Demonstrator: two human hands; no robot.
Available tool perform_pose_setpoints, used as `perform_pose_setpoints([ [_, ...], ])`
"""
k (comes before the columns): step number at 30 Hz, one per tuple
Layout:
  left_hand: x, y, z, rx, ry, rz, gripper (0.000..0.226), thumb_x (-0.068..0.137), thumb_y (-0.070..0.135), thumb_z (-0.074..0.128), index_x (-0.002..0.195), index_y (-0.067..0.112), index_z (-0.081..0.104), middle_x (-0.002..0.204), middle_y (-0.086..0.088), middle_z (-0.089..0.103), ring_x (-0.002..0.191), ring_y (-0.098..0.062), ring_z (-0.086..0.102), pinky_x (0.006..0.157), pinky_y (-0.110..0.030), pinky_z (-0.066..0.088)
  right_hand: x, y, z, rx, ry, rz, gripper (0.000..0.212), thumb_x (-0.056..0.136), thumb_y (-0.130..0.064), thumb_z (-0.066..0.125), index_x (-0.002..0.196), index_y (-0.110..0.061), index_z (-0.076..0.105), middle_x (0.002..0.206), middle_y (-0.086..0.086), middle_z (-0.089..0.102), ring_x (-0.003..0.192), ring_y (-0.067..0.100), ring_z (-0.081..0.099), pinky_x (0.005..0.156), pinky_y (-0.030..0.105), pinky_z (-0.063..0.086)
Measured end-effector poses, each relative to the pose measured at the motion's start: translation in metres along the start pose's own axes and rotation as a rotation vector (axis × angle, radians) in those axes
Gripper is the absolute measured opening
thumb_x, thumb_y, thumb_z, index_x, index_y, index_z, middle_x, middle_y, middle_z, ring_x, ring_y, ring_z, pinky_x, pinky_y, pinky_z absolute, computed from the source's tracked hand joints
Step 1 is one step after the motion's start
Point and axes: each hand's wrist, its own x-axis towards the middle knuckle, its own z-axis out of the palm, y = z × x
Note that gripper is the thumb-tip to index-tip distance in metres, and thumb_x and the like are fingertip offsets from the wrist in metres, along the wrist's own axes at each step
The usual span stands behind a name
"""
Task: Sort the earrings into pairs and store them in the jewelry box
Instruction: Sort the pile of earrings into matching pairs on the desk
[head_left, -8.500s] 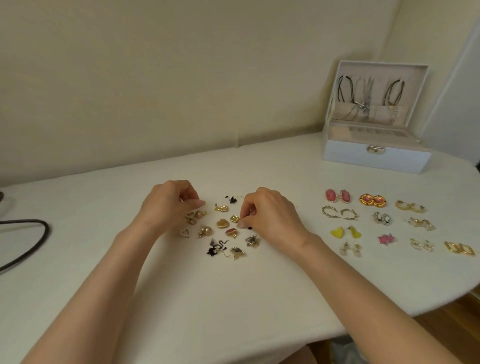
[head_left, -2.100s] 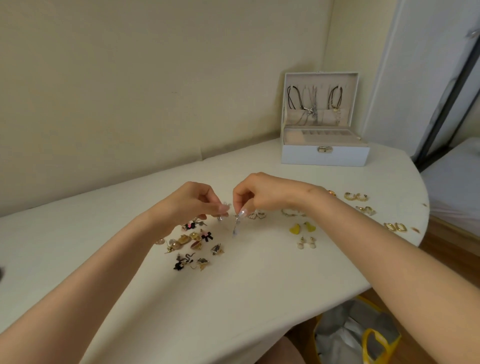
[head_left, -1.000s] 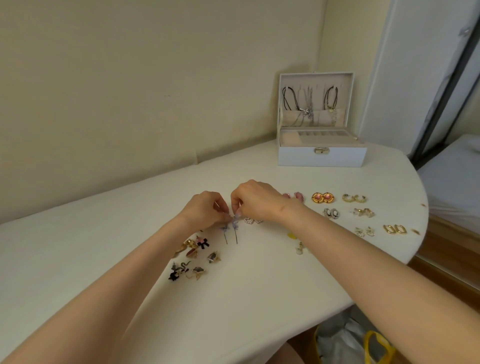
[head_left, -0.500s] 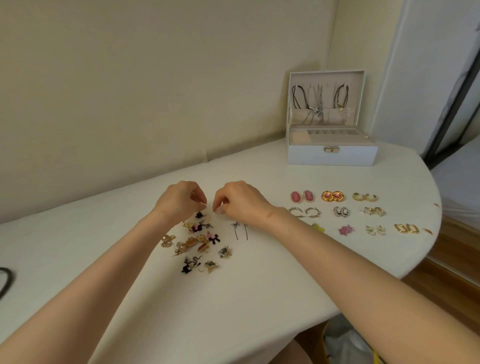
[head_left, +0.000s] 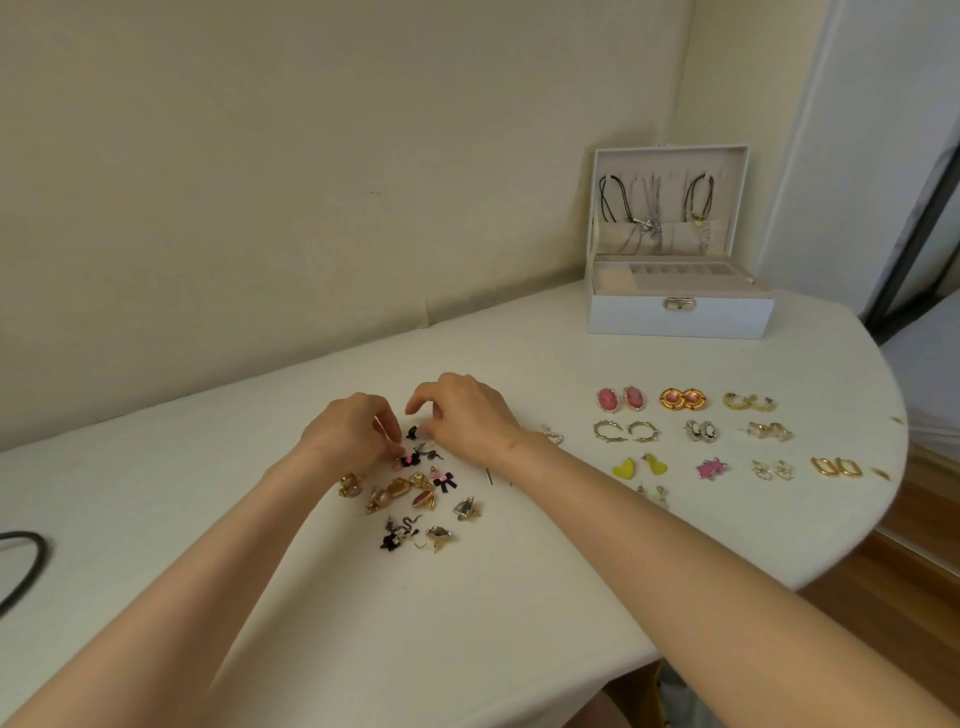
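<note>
A loose heap of unsorted earrings (head_left: 410, 499) lies on the white table (head_left: 467, 623), gold, black and pink pieces mixed. My left hand (head_left: 350, 434) and my right hand (head_left: 462, 415) hover over the heap's far edge, fingertips curled down by a black earring (head_left: 413, 432) and a pink-and-black one (head_left: 409, 459). Whether either hand pinches a piece is hidden. Two thin silver drop earrings (head_left: 489, 475) lie partly under my right wrist. Sorted pairs (head_left: 727, 436) sit in rows to the right. The white jewelry box (head_left: 675, 312) stands open at the back right.
Necklaces (head_left: 652, 208) hang inside the box lid. A black cable (head_left: 26, 561) curls at the table's left edge. The table's rounded right edge drops to a wooden floor (head_left: 909, 571). A heart-shaped pearl earring (head_left: 553, 435) lies beside my right wrist.
The two silver drop earrings that both hands held up were laid on the table. Both hands have moved left onto the far edge of the unsorted heap.
</note>
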Motion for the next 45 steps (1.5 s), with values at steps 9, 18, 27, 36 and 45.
perform_pose_setpoints([
  [9,-0.005,-0.004,-0.006,0.027,-0.006,0.018,0.013,0.078,0.015,0.069,0.076,0.025,0.06,0.088,0.002,0.058,0.085,-0.018,0.054,0.075,-0.03,0.045,0.001,0.001,0.002,-0.038,-0.019,-0.017,0.016,0.086,-0.009,0.059,0.094,-0.02,0.069,0.096,0.0,0.058,0.094,0.02,0.054,0.07,0.027,0.036],
  [18,-0.012,0.008,0.001,0.024,-0.052,0.082,0.019,0.074,0.027,0.075,0.074,0.025,0.056,0.084,0.006,0.058,0.075,-0.011,0.051,0.067,-0.025,0.042,-0.007,-0.001,-0.022,0.095,0.063,-0.001,0.007,0.083,-0.018,0.065,0.087,-0.02,0.07,0.094,-0.005,0.064,0.085,0.012,0.053,0.072,0.027,0.04],
  [27,-0.015,0.013,-0.008,-0.033,0.006,0.1,0.012,0.081,0.025,0.068,0.081,0.016,0.06,0.085,0.001,0.062,0.073,-0.013,0.054,0.058,-0.021,0.039,-0.018,0.011,-0.035,0.172,0.09,0.072,0.004,0.082,-0.021,0.066,0.084,-0.022,0.069,0.092,-0.007,0.067,0.09,0.013,0.057,0.075,0.029,0.044],
  [36,-0.02,0.022,-0.023,-0.23,0.141,0.216,0.014,0.078,0.019,0.073,0.079,0.017,0.059,0.077,0.0,0.067,0.073,-0.021,0.06,0.062,-0.029,0.044,-0.026,0.014,-0.052,0.308,0.189,0.063,0.003,0.081,-0.022,0.069,0.082,-0.021,0.072,0.079,-0.014,0.064,0.081,0.003,0.054,0.074,0.025,0.044],
  [45,-0.034,0.048,-0.026,-0.552,0.005,0.32,0.009,0.078,0.007,0.071,0.084,0.011,0.066,0.074,-0.002,0.068,0.069,-0.007,0.062,0.073,-0.017,0.047,-0.047,0.018,-0.074,0.414,0.229,0.073,0.005,0.079,-0.02,0.072,0.082,-0.017,0.074,0.072,-0.016,0.062,0.06,-0.009,0.05,0.062,0.014,0.037],
])
